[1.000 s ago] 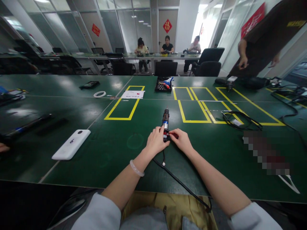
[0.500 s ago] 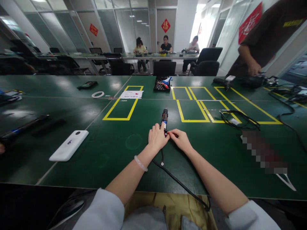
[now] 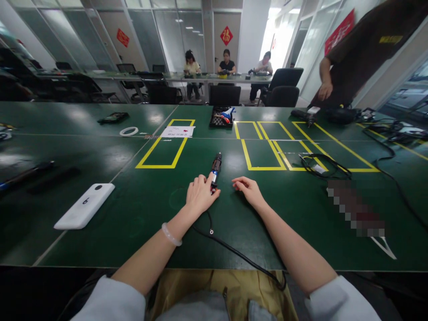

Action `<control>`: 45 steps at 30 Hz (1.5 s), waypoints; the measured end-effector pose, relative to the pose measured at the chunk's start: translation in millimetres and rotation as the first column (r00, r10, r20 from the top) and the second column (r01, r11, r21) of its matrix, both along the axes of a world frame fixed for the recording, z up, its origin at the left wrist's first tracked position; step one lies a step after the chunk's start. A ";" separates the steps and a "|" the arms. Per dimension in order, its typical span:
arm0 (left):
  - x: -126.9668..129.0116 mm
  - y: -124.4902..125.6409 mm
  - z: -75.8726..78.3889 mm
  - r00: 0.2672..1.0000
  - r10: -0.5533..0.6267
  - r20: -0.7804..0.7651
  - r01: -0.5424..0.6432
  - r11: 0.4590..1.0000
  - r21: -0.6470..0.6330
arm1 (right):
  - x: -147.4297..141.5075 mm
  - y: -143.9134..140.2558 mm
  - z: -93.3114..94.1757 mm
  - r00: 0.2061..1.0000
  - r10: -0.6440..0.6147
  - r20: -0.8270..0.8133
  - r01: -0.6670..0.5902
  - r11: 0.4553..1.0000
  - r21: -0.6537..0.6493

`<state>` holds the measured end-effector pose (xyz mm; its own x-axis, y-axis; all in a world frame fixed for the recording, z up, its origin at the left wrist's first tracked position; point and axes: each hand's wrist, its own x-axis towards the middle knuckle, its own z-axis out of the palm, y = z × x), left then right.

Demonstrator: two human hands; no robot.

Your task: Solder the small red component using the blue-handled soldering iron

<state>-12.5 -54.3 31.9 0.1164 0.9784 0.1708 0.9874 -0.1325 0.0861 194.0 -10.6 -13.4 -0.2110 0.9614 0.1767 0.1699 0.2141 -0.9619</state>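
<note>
Pale grey-white sleeves pushed up both forearms, a translucent white bangle [image 3: 171, 235] on the left wrist.

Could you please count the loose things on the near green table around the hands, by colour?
Black: 2, the corded tool under the left hand and the coiled cable.
White: 1, the flat device.
Total: 3.

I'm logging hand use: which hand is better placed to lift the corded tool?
Probably the left hand: its fingers already rest on the tool. The right hand lies open on the table beside it, apart from the tool.
</note>
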 end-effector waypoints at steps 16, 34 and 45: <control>-192.1 -48.7 8.0 0.900 0.345 -0.266 -0.365 0.931 -0.028 | -2.0 0.7 -5.4 0.999 0.036 -0.001 -0.036 0.999 -0.012; -189.3 -63.5 34.3 0.834 0.465 -0.297 -0.459 0.883 0.095 | -5.0 -1.9 -2.6 0.998 0.056 0.031 -0.056 0.998 0.000; -7.9 19.4 8.7 0.455 0.029 0.890 0.394 0.890 -0.230 | -1.0 -2.0 1.2 0.993 0.089 -0.076 -0.092 0.995 -0.033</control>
<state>-20.3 -34.9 40.5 0.3022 0.9517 -0.0544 0.3282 -0.0503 0.9433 193.0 -12.6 -12.2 -0.2852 0.9449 0.1606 0.0788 0.1901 -0.9786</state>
